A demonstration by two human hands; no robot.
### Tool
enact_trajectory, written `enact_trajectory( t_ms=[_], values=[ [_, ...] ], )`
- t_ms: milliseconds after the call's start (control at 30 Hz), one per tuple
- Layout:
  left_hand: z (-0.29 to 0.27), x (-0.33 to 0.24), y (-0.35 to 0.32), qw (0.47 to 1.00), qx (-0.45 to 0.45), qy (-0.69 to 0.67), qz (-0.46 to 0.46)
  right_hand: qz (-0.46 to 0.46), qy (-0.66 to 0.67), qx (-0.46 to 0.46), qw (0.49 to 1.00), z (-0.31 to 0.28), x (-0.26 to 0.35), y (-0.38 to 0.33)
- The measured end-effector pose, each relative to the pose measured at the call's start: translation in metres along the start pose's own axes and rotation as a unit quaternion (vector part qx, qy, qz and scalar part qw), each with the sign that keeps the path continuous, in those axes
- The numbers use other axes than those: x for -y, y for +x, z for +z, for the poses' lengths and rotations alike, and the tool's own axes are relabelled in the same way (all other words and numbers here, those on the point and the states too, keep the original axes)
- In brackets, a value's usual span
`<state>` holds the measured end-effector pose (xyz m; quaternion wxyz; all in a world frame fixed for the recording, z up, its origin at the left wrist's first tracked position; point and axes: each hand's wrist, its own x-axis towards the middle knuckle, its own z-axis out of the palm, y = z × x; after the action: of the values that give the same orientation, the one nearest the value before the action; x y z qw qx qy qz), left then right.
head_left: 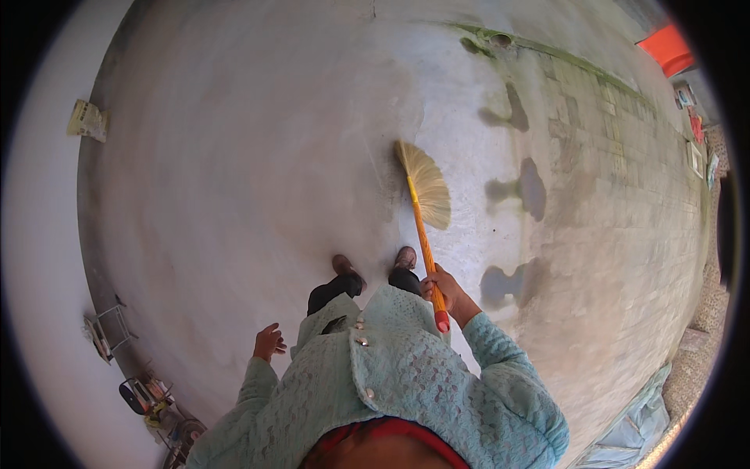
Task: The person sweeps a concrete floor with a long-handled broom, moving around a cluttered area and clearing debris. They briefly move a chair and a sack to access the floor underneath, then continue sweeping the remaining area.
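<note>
Nearest: mint-green openwork jacket (422, 367). Right hand (443, 291) wraps its fingers firmly around the orange handle (423, 234) of a fan-shaped broom (431, 187), close to the red end cap (442, 321) — probably so the remaining shaft gives reach down to the ground. Left hand (269, 342) is off to the side, fingers loosely curled and a bit spread, nothing in it; likely just clear of the handle. Brown shoes (405, 257) apart, presumably for balance. Broom head lies ahead of the right shoe, bristles fanned rightward over the concrete floor (234, 172); can't tell how hard they press. Damp patches (533, 190) line up right of the broom, beside the brick-patterned paving (625, 234). Farther left: metal frame (119, 327) by the white wall (47, 234). Right: crumpled bluish sheet (637, 422). Far: drain hole (501, 40) at a mossy line (562, 55) — presumably placed for runoff. Red-orange object (666, 50) top right, too cut off to name.
</note>
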<state>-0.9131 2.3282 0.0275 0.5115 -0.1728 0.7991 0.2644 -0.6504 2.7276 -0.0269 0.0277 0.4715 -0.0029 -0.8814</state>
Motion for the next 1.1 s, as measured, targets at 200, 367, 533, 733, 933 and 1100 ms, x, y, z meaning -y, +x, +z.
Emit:
enact_trajectory(
  t_ms=[200,367,533,733,933,1100],
  values=[
    [-0.01,0.013,0.029,0.997,-0.005,-0.079,0.025,0.042,-0.004,0.154,0.987,0.061,0.033,-0.019],
    [-0.037,0.108,0.038,0.966,-0.11,-0.231,-0.029,-0.024,-0.04,0.129,0.991,0.118,0.019,-0.05],
    [-0.02,0.208,0.023,0.929,-0.107,-0.316,-0.163,0.017,-0.076,-0.014,0.997,0.16,0.017,-0.005],
    [-0.009,0.207,0.031,0.901,-0.04,-0.391,-0.185,0.127,-0.058,-0.017,0.99,0.231,-0.005,0.118],
    [-0.052,0.162,0.071,0.91,-0.099,-0.391,-0.099,0.18,0.134,0.126,0.966,0.304,-0.029,0.131],
    [-0.083,0.124,0.066,0.891,-0.148,-0.423,-0.074,0.109,0.05,0.155,0.981,0.314,0.018,0.095]
  ],
)
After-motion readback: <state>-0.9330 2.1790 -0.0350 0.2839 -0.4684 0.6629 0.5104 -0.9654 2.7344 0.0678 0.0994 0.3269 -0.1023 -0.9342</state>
